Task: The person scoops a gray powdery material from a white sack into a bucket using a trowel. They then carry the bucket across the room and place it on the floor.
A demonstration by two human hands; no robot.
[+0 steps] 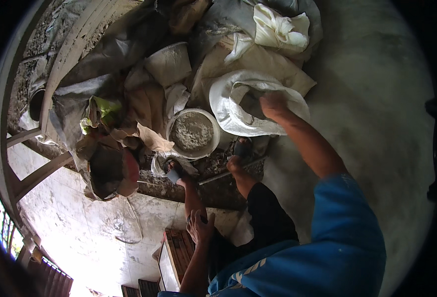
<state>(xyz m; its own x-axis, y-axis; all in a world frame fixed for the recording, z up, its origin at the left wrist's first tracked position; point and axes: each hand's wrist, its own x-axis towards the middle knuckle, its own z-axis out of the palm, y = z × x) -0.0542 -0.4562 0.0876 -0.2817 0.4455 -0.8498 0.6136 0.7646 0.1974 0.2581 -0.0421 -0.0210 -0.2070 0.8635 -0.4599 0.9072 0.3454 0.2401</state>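
The person's right hand (pixel 274 105) is reaching forward into the open mouth of a white woven sack (pixel 238 106), its fingers curled down inside the rolled rim; whether they are gripping anything in there cannot be told, since the fingertips are lying hidden in the sack's shadowed opening. The sack is sitting at the far centre of the scene, leaning against a tan paper bag (pixel 258 62) behind it, with a knotted white plastic bag (pixel 279 27) lying further back on top of the pile.

The left hand (pixel 199 226) is resting flat on the person's own left leg, fingers spread and holding nothing.

Just left of the sack, touching its side, a white bucket (pixel 192 133) is standing upright, filled with grey powder. A second, empty-looking pale bucket (pixel 169 62) is lying tilted further back and to the left among crumpled grey sheeting (pixel 114 44). The person's sandalled feet (pixel 242 148) are standing near the bucket on a rough dark strip of ground. At the near left, a dark round container with a reddish rim (pixel 110 171) is lying on its side, and a wooden frame (pixel 35 133) is running along the left edge.
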